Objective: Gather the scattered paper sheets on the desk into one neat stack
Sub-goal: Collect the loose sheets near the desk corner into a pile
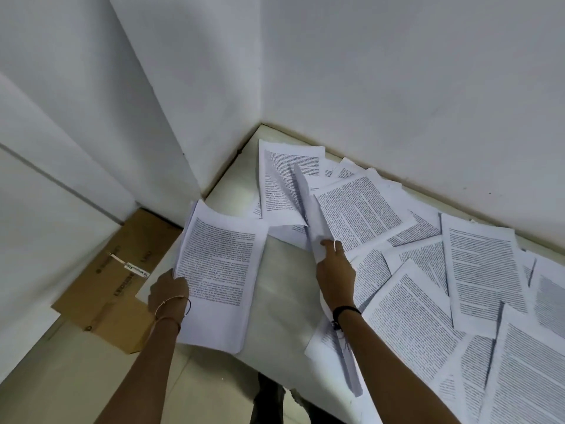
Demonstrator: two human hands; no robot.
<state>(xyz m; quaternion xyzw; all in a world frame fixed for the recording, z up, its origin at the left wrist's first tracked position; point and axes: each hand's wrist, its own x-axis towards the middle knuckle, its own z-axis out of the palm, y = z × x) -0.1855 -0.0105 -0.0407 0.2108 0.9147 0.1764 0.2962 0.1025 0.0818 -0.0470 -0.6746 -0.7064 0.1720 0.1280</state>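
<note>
Several printed paper sheets point(486, 270) lie scattered and overlapping across the white desk point(284, 289), from the far corner to the near right. My left hand point(168, 293) grips the left edge of a gathered stack of sheets point(220, 270), which rests on the desk's left part. My right hand point(334, 272) pinches the near edge of one sheet point(308, 209) that stands lifted and curled above the pile. Under it a printed page point(281, 185) lies near the corner.
White walls point(397, 71) close the desk at the back and left. A brown cardboard box point(122, 276) sits on the tiled floor beside the desk's left edge. Bare desk surface shows between the two hands.
</note>
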